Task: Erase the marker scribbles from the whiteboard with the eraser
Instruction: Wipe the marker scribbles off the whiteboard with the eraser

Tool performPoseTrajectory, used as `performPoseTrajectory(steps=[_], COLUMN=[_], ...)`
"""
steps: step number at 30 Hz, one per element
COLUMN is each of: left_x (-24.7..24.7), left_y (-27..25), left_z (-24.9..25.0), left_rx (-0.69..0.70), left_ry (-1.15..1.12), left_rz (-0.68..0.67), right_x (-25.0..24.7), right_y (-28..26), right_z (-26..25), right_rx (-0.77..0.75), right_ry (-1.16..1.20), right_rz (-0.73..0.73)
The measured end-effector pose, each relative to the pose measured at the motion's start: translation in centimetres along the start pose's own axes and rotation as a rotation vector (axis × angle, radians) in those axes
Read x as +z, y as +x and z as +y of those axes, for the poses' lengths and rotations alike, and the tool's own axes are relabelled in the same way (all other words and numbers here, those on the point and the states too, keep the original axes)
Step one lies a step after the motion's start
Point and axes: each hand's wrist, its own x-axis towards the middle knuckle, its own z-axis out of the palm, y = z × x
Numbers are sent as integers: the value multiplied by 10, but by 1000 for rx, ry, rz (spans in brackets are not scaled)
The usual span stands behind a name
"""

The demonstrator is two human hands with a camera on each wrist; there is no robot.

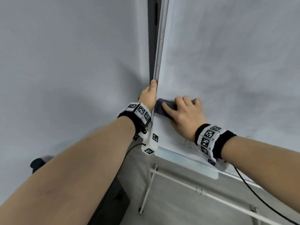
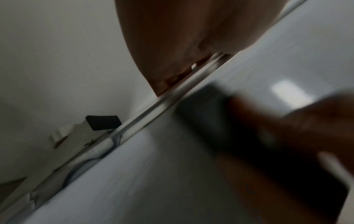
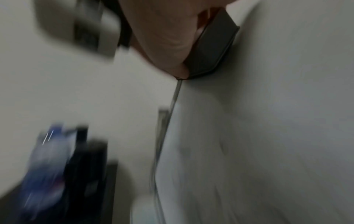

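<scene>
The whiteboard (image 1: 227, 62) stands upright on a white stand, its surface smeared grey. My right hand (image 1: 183, 114) grips a dark grey eraser (image 1: 162, 109) and presses it flat on the board near its left edge. In the right wrist view the eraser (image 3: 212, 50) lies against the board under my palm. Faint marker scribbles (image 1: 186, 142) show low on the board, just left of my right wristband. My left hand (image 1: 148, 96) holds the board's metal left frame (image 1: 159, 51), thumb on the front; in the left wrist view the fingers (image 2: 172, 78) curl behind the frame (image 2: 153, 109).
A tray (image 1: 186, 161) runs along the board's bottom edge. White stand bars (image 1: 178, 177) and a black cable (image 1: 253, 187) are below it. A grey wall (image 1: 65, 62) is to the left, with a dark door frame (image 1: 151, 38) behind the board's edge.
</scene>
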Motion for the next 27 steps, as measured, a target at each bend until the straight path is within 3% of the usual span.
performPoseTrajectory(steps=[1, 3, 6, 8, 10, 13, 17, 18, 20, 24, 25, 27], left_x=[3, 9, 10, 6, 6, 10, 20, 20, 19, 18, 19, 21], left_y=[-1, -5, -7, -7, -9, -16, -21, -21, -21, -21, -22, -24], left_z=[1, 2, 2, 0, -3, -6, 0, 0, 2, 2, 1, -1], left_rx=[-3, -16, -13, -18, -15, -11, 6, 5, -1, -9, -6, -1], left_ry=[-11, -29, 21, 17, -4, -22, -69, -76, -64, -35, -32, -26], left_rz=[5, 12, 26, 36, 50, 79, 117, 112, 110, 99, 101, 119], right_x=[-6, -4, 28, 43, 41, 19, -18, -19, -9, 23, 21, 12], right_y=[12, 8, -47, -89, -117, -111, -41, -34, -50, -138, -148, -145], right_z=[3, -3, -26, -36, -31, -3, 30, 29, 17, 3, 5, 17], right_rx=[61, 33, -196, -281, -338, -318, -33, -17, -128, -431, -441, -425], right_ry=[-11, -13, -10, -50, -70, -46, -80, -83, -71, -151, -171, -153], right_rz=[32, 21, -214, -417, -502, -288, -33, -31, -107, -500, -539, -461])
